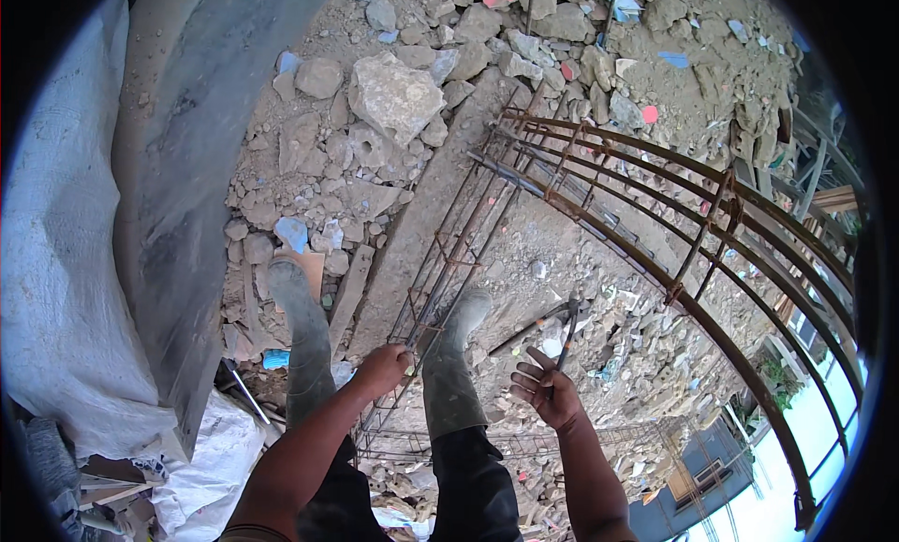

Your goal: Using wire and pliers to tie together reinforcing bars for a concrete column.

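A narrow rebar cage (456, 252) of thin rusty bars and cross ties runs between my boots. My left hand (382, 371) is closed at its near part, with the fingers curled against a bar; whether tie wire is also in them cannot be made out. To the right, my right hand (548, 392) is raised palm up, fingers partly spread. Pincers (569, 331) stick up from it with their handles wide apart; one handle lies in the hand, the other points left.
A larger curved rebar cage (684, 233) arches across the right side. Broken stone and rubble (393, 97) cover the ground around a concrete strip (426, 205). My grey boots (457, 383) straddle the narrow cage. White sacking (70, 233) and a grey slab (192, 168) stand at left.
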A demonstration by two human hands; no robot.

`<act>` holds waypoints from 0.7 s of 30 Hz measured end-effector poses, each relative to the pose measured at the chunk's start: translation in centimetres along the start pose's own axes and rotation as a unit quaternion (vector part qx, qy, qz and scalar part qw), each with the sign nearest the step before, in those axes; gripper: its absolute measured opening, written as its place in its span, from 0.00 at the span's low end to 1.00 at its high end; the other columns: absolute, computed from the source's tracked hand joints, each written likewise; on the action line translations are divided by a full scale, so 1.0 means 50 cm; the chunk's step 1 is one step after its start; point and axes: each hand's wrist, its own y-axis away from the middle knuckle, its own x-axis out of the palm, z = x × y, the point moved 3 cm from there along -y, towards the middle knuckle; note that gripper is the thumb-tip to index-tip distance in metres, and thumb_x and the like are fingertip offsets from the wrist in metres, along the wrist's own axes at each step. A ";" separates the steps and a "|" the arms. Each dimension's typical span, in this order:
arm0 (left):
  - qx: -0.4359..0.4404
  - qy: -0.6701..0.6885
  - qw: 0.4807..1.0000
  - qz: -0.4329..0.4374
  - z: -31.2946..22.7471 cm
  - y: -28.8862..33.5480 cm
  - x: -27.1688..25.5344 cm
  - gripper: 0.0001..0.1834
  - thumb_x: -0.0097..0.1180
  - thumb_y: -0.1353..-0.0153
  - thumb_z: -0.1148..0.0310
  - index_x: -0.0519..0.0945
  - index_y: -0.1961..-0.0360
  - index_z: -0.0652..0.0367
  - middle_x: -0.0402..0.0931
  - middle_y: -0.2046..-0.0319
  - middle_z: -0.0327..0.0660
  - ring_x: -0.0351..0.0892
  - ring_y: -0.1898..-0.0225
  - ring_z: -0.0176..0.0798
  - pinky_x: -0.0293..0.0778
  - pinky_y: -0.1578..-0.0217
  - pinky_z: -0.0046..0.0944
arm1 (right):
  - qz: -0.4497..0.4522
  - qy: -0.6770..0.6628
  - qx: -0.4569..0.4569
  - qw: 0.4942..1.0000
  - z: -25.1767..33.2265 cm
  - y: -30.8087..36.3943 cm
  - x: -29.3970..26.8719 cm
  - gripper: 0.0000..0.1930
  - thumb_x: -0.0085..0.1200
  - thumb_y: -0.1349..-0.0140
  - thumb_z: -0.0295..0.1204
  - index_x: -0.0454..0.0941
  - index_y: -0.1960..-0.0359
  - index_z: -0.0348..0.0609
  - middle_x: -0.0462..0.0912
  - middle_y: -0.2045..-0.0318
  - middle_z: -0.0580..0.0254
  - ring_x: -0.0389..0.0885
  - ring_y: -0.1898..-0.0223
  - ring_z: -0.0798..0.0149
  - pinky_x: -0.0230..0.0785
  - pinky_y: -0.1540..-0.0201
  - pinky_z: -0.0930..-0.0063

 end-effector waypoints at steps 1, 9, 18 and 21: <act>0.039 0.049 0.996 -0.071 0.007 -0.006 -0.010 0.17 0.48 0.32 0.62 0.80 0.57 0.67 0.81 0.66 0.53 0.81 0.61 0.52 0.73 0.57 0.43 | -0.066 0.062 -0.008 0.996 0.019 -0.008 -0.048 0.34 0.42 0.42 0.23 0.56 0.30 0.41 0.75 0.45 0.46 0.81 0.51 0.48 0.77 0.49 0.54; 0.103 -0.127 0.964 -0.209 -0.094 -0.020 -0.176 0.17 0.50 0.33 0.61 0.80 0.54 0.64 0.81 0.61 0.55 0.80 0.57 0.56 0.73 0.55 0.45 | -0.119 0.731 -0.375 0.557 0.027 -0.110 0.218 0.27 0.55 0.38 0.31 0.67 0.36 0.43 0.67 0.36 0.48 0.62 0.34 0.43 0.52 0.32 0.51; 0.105 0.034 0.986 -0.126 -0.101 -0.030 -0.314 0.21 0.50 0.33 0.59 0.77 0.51 0.69 0.81 0.59 0.56 0.80 0.54 0.52 0.71 0.51 0.43 | 0.078 0.851 -0.367 0.367 0.040 -0.278 0.449 0.10 0.53 0.35 0.37 0.80 0.58 0.49 0.85 0.65 0.58 0.81 0.54 0.58 0.63 0.42 0.59; 0.100 0.041 0.989 -0.101 -0.085 -0.038 -0.302 0.23 0.51 0.33 0.59 0.77 0.49 0.70 0.80 0.56 0.56 0.80 0.52 0.49 0.70 0.48 0.40 | 0.008 0.804 -0.267 0.531 0.044 -0.297 0.453 0.11 0.51 0.33 0.39 0.79 0.64 0.46 0.82 0.72 0.46 0.82 0.65 0.45 0.71 0.55 0.52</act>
